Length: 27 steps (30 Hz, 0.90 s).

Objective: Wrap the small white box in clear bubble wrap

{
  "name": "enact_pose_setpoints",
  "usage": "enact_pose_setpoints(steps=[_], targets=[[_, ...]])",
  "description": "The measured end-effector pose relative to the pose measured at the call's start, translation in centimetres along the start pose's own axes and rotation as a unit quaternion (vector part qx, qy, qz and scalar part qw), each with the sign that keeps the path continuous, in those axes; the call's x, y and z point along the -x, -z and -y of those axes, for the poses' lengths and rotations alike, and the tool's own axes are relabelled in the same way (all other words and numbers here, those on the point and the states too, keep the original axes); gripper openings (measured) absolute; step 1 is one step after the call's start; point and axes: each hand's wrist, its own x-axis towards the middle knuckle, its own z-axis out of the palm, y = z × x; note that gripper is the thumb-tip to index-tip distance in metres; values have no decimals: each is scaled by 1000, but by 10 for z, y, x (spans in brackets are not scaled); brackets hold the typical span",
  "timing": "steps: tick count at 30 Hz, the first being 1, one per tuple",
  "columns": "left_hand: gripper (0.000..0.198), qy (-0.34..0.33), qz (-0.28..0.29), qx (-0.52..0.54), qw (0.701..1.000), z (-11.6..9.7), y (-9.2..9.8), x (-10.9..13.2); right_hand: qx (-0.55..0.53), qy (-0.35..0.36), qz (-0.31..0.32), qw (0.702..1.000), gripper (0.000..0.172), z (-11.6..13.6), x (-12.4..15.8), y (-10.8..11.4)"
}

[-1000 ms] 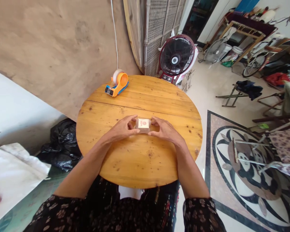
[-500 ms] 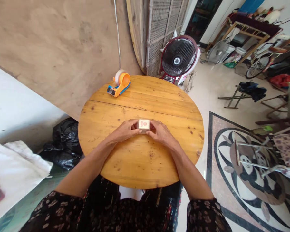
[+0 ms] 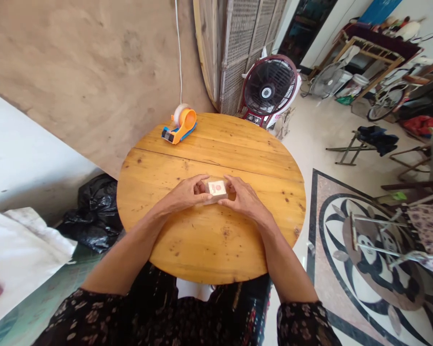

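Note:
A small box-shaped pack with a pale top and reddish print sits a little askew near the middle of the round wooden table. It looks like a deck of cards in a clear case, but the print is too small to read. On its left is my left hand, fingers spread and thumb at the pack's near left corner. Curved around the other side, my right hand has its fingers apart, with the thumb by the near right corner. Whether the fingertips still touch the pack is hard to tell.
An orange and blue tape dispenser with a roll stands at the table's far left edge. Beyond the table is a dark red fan. A black plastic bag lies left, and a folding stool stands on the right.
My fingers have spread away from the pack, which both hands gripped before. The pack has turned slightly askew. The view has shifted a little.

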Motion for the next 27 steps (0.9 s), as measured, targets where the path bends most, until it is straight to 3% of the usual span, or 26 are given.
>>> enact_pose_setpoints(steps=[4, 10, 16, 22, 27], targets=[[67, -17, -4, -18, 1000, 0, -4, 0, 18, 6, -14, 1000, 80, 0, 0, -2], [56, -48, -25, -32, 998, -5, -8, 0, 39, 34, -25, 998, 59, 7, -2, -7], [47, -85, -68, -73, 991, -8, -6, 1, 50, 46, -29, 997, 54, 10, -2, -9], [42, -135, -60, -55, 988, -8, -9, 2, 51, 52, -22, 997, 49, 12, -2, -6], [34, -135, -64, -48, 988, -7, -11, 2, 51, 51, -18, 997, 43, 13, -1, -3]])
